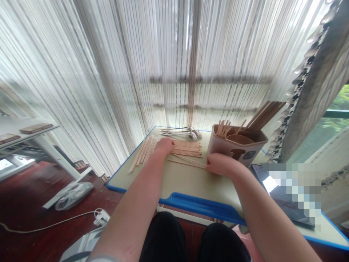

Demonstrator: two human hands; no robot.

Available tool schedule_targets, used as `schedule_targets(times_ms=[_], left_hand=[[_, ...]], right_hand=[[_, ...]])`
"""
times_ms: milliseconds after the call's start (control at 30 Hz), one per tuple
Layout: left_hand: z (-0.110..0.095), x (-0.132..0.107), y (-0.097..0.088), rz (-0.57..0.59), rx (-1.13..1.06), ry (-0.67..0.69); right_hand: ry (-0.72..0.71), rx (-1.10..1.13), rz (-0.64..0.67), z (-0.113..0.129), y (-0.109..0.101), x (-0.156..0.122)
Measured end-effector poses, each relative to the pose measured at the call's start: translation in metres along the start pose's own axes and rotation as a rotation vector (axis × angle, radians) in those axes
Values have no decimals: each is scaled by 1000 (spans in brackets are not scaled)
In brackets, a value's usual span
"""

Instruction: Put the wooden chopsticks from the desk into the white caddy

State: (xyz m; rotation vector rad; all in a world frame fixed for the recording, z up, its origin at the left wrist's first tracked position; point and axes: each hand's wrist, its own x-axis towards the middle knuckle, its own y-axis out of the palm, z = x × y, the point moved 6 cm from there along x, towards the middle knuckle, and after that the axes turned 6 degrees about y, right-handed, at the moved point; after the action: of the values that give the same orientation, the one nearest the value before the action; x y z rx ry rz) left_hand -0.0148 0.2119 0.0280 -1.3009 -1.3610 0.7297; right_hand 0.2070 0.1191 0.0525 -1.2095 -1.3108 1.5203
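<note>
Your left hand (165,145) rests on the row of chopsticks (189,148) at the far middle of the table (174,182). I cannot tell its grip. Your right hand (219,164) pinches two loose chopsticks (187,161) by their right ends. Several already stand in the holder (226,147) at right; most lie flat.

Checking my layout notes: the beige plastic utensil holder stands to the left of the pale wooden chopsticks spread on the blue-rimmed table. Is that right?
Not quite: the head view shows the beige plastic utensil holder standing to the right of the pale wooden chopsticks spread on the blue-rimmed table, beside the right hand.
</note>
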Motion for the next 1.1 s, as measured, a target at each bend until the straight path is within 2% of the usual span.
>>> schedule_targets(times_ms=[133, 267, 433, 533, 633, 700, 800, 867, 933, 1000, 1100], left_hand=[[4, 2, 1, -30, -62, -21], [6, 2, -4, -119, -104, -49], [2, 0, 0, -14, -58, -81], [-6, -3, 0, 16, 25, -79], [-19, -7, -1, 32, 139, -65], [-31, -9, -1, 30, 209, -35], [-49, -10, 0, 6, 259, 17], [-57, -10, 3, 1, 268, 44], [-61, -9, 6, 6, 274, 69], [-63, -8, 8, 9, 281, 88], [-62, -8, 10, 12, 282, 91]], right_hand=[[-86, 248, 36, -18, -22, -21], [-135, 750, 28, -49, -47, -48], [-217, 1269, -104, -89, -69, -78], [-401, 1521, -223, -102, -79, -91], [-601, 1743, -497, -113, -93, -105], [-627, 1881, -765, -124, -101, -112], [-516, 1980, -1164, -139, -105, -118], [-401, 1951, -1432, -148, -102, -122], [-301, 1869, -1642, -153, -98, -125], [-229, 1777, -1748, -154, -96, -126], [-149, 1667, -1772, -150, -95, -125]])
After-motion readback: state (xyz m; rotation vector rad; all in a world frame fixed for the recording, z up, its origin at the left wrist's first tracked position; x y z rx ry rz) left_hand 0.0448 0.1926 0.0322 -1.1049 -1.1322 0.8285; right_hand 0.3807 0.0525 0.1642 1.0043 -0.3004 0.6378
